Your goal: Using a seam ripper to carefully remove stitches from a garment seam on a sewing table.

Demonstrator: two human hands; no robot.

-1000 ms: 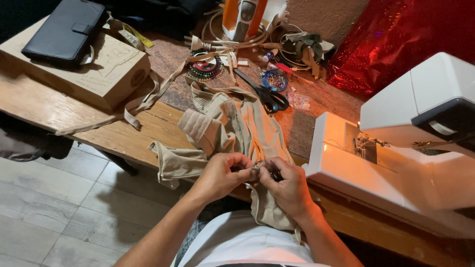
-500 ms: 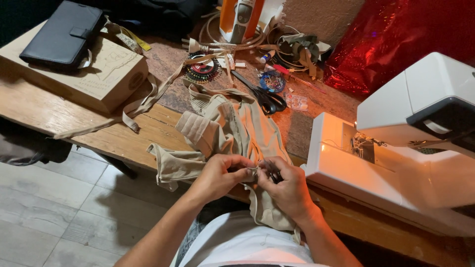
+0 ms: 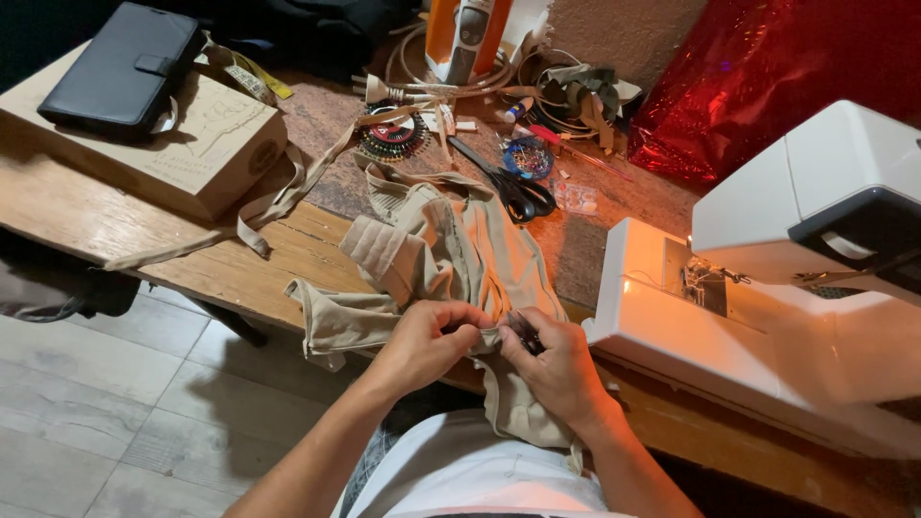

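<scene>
Just left of the white sewing machine (image 3: 767,317), at the desk's (image 3: 192,259) near edge, the left hand (image 3: 422,345) and right hand (image 3: 552,369) pinch closed on one seam of the beige garment (image 3: 451,259), seemingly soft, light, floppy cloth best gripped along that edge.

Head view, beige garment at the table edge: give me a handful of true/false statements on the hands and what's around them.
1. Both hands pinch the beige garment at the table's near edge. True: the left hand and right hand meet on one fold.
2. The black scissors are in the right hand. False: they lie on the table beyond the garment.
3. The white sewing machine stands to the right of the hands. True.
4. The black wallet case lies on the floor. False: it rests on the cardboard box.
5. The garment is under the machine's needle. False: it lies beside the machine, apart from the needle.
</scene>
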